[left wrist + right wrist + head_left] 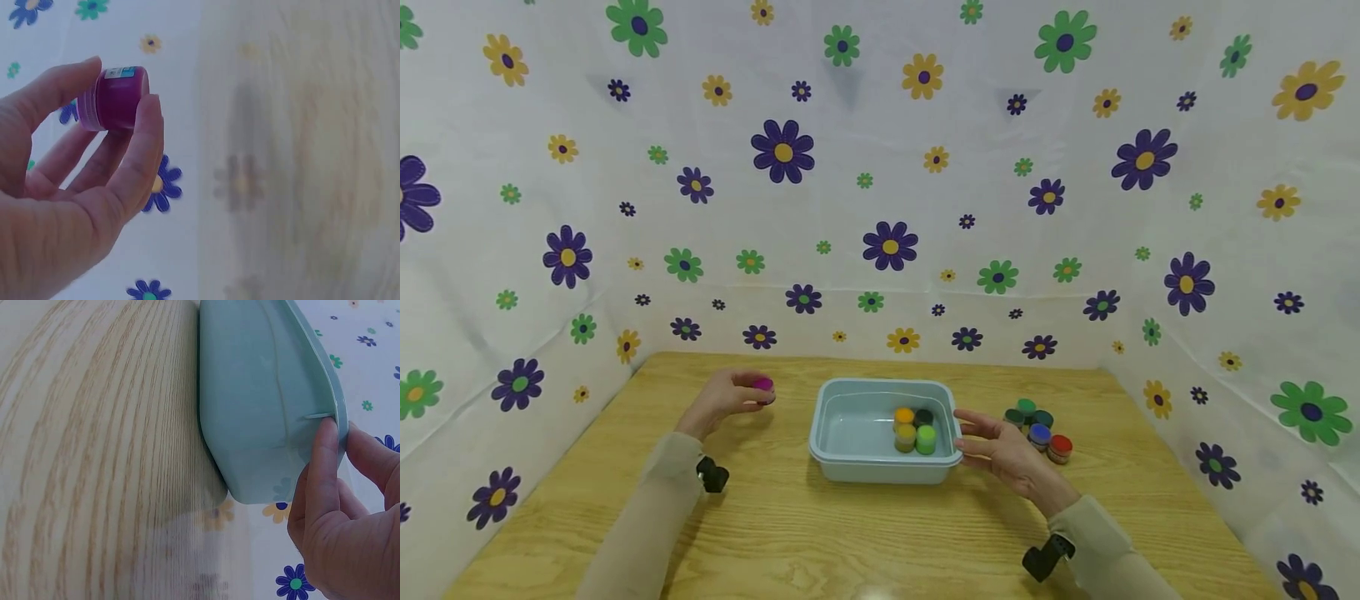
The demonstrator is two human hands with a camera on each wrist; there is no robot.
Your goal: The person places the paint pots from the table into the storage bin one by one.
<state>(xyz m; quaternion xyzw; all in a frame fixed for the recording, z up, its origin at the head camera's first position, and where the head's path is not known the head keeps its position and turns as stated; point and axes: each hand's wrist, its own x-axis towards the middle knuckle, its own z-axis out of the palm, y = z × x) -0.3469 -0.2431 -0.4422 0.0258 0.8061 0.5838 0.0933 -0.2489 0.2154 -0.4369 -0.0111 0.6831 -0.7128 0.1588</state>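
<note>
A small purple paint pot [119,100] with a label is pinched between the thumb and fingers of my left hand [724,402], left of the basin. My right hand [1011,454] holds the right rim of a pale blue plastic basin [887,471], with the thumb at the rim's top and fingers beneath it, as the right wrist view shows. Inside the basin, at its right end, sit several small pots: an orange pot [904,416], a black pot [923,418], a yellow-brown pot [906,438] and a light green pot [926,439].
Right of the basin, close behind my right hand, stands a cluster of pots, among them a blue pot [1040,435], a red pot [1060,448] and a green pot [1026,407]. The wooden table [820,542] is bordered by a flower-patterned cloth [850,217] at the back and sides.
</note>
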